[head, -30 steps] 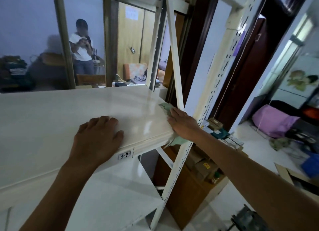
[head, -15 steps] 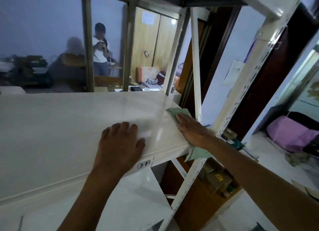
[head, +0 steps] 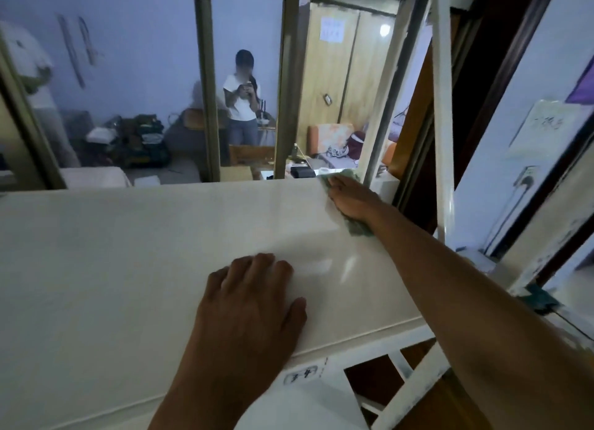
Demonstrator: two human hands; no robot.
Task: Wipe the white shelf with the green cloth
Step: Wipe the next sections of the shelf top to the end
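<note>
White shelf (head: 160, 253), a flat glossy cream board in a white slotted-metal rack: head view is looking down on it, long axis running left to right across the frame. The green cloth (head: 356, 227), soft crumpled fabric, is lying at the board's far right corner, mostly hidden; only its edges are peeking out ahead of the fingertips and below the wrist.

Right hand (head: 350, 198) is reaching far across, fingers straight and flat, pressing the cloth onto the surface. Left hand (head: 254, 304) is resting palm-down on the near edge, fingers loosely spread, holding nothing, looks like a brace.

Key relation: the cloth is sitting at the right end, so nearly all the visible board is lying to its left. My read is the next stroke needs to be running leftward along the long axis. Right hand is the one on it; left is well apart. Board looks slick, so the cloth should be gliding easily.

Paper label (head: 300, 376) is stuck on the front lip.
</note>
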